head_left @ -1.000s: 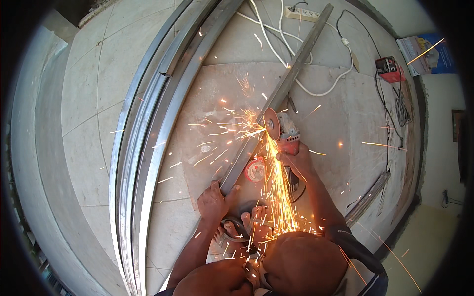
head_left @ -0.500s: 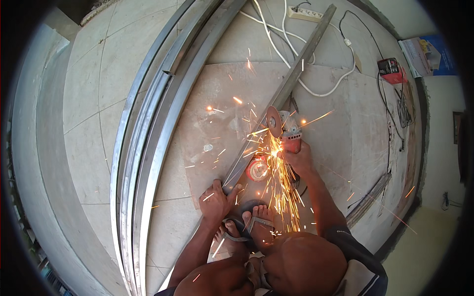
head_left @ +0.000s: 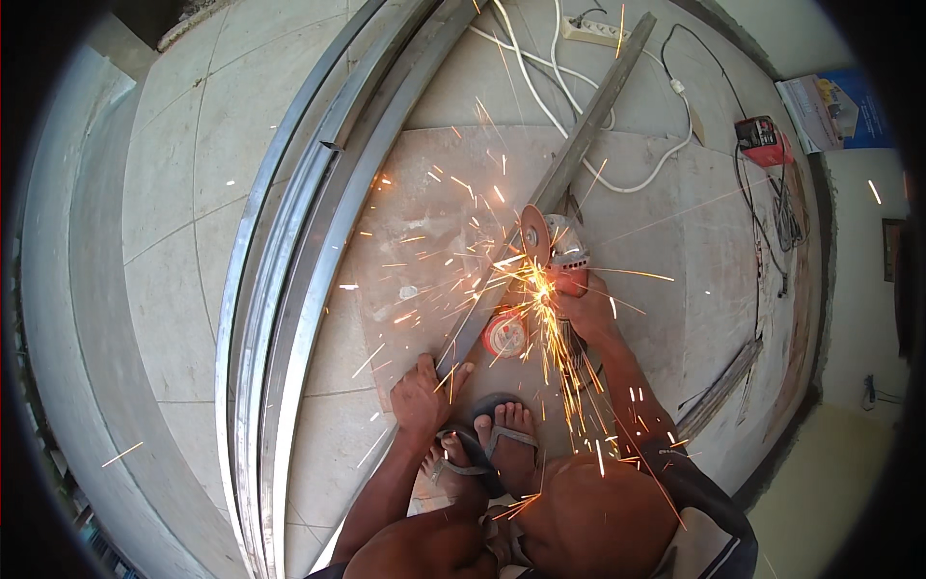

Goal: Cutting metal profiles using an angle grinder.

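Observation:
My right hand (head_left: 586,307) is wrapped round the red body of an angle grinder (head_left: 569,259). Its thin reddish-brown disc (head_left: 535,234) meets a long grey metal bar (head_left: 590,135), and a bright stream of sparks pours from there toward my knees. My left hand (head_left: 421,394) grips the near part of that bar, thumb on one side and fingers on the other. Below the disc, between the bar and my right forearm, lies a round red-and-white tape measure (head_left: 504,334). Sparks hide part of the grinder's body.
Several long shiny metal profiles (head_left: 289,318) lie along my left. A white power strip (head_left: 593,31) and white cable (head_left: 637,185) are at the far side. A red-and-black box-shaped device (head_left: 764,141) sits far right. My sandalled feet (head_left: 506,434) are close to the bar.
Sparks spread wider around the disc and across the floor. Both hands, the grinder and the bar stay nearly where they were.

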Demonstrator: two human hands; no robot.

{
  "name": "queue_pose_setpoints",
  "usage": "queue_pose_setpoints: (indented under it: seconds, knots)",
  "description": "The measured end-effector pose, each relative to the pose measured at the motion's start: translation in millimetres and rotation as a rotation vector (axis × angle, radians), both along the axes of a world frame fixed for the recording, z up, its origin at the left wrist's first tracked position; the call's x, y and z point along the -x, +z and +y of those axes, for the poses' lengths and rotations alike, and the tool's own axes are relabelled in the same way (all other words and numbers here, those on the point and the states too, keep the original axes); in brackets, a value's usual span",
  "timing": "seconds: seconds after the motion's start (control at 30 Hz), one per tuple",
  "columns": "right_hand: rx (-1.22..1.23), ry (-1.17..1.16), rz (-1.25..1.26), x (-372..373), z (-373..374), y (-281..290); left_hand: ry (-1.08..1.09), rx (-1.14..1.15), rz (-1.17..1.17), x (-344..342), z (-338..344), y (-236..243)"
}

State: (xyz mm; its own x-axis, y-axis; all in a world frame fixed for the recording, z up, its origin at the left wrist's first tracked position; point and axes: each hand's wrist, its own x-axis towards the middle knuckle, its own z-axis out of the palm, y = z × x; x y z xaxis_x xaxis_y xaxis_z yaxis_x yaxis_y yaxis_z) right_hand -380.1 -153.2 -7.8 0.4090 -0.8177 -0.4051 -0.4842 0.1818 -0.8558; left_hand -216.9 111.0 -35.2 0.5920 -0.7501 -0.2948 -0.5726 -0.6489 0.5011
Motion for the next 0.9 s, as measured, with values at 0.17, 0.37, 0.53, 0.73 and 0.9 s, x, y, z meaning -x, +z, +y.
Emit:
queue_pose_setpoints:
  seconds: [0.17, 0.37, 0.53, 0.73, 0.9]
  knots:
    - [0.022, 0.020, 0.054, -1.9, -5.1, 2.5, 0.002, 0.097, -0.080, 2.8, 2.3, -10.5]
    - [0.069, 0.030, 0.143, -3.8, -6.1, 1.9, 0.036, -0.056, 0.036, -0.8, -4.8, 6.6]
    - [-0.205, 0.055, -0.113, -5.1, -13.8, 40.7, 0.076, 0.046, 0.113, -1.7, -2.0, 5.6]
    - [-0.169, 0.154, -0.056, 8.8, -40.0, 121.6, 0.084, -0.002, 0.078, -0.9, -1.9, 5.8]
    - [-0.167, 0.338, -0.003, 16.8, -76.2, 137.7, 0.098, -0.021, 0.134, -2.2, 3.5, 2.1]
